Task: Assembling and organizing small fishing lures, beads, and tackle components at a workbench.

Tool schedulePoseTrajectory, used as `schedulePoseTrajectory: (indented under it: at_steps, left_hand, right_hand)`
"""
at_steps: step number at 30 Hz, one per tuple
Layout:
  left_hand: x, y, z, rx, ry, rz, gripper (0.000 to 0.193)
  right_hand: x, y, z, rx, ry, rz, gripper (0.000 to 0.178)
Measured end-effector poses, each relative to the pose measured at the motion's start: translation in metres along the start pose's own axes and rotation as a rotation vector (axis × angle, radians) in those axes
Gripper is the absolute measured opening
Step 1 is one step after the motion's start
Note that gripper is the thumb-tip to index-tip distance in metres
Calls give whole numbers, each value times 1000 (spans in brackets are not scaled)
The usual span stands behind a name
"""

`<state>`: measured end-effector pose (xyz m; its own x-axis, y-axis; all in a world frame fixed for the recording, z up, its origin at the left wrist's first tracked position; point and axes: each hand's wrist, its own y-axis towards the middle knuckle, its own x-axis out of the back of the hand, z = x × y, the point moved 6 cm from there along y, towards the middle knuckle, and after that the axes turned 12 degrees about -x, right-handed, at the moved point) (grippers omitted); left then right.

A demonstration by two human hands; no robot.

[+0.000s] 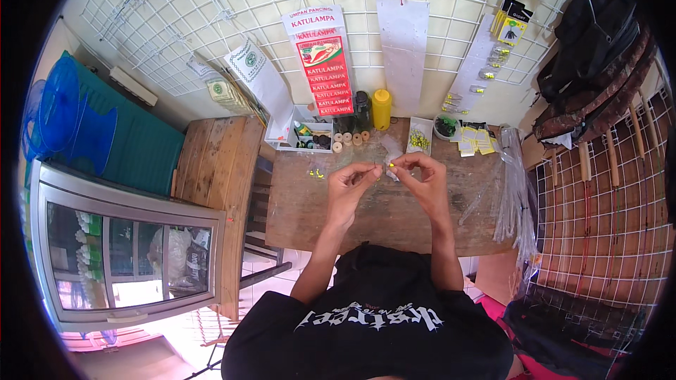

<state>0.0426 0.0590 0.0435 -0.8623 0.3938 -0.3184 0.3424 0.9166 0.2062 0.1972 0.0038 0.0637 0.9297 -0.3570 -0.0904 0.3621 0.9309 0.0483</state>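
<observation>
Over the middle of the wooden table [303,218] my two hands meet fingertip to fingertip. My right hand [427,181] is closed in a pinch on a small yellow piece [391,165], too small to name exactly. Thumb and forefinger of my left hand [346,188] are pressed together beside it; what they hold, if anything, is too fine to make out. Several small yellow pieces [317,174] lie on the table left of my left hand. Beyond my right hand stands a white box [421,122] with many yellow-green pieces inside.
Along the back edge stand a white tray [304,148] of supplies, pale spools [347,139], a yellow bottle [382,110], a round tub [446,127] and yellow cards [477,139]. Clear plastic sleeves [515,197] hang over the right edge. A glass cabinet [127,250] stands left.
</observation>
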Motion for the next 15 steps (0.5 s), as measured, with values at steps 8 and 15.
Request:
schedulePoseTrajectory:
  at_steps: [8,15]
  left_hand:
    - [-3,-2,-1,0,-27,2,11]
    - [-2,-3,-3,-45,12,-18,12]
  right_hand:
    - [-8,-8,20,121,-258,31,18]
    - [-12,-19,37,222,-431,-115,16]
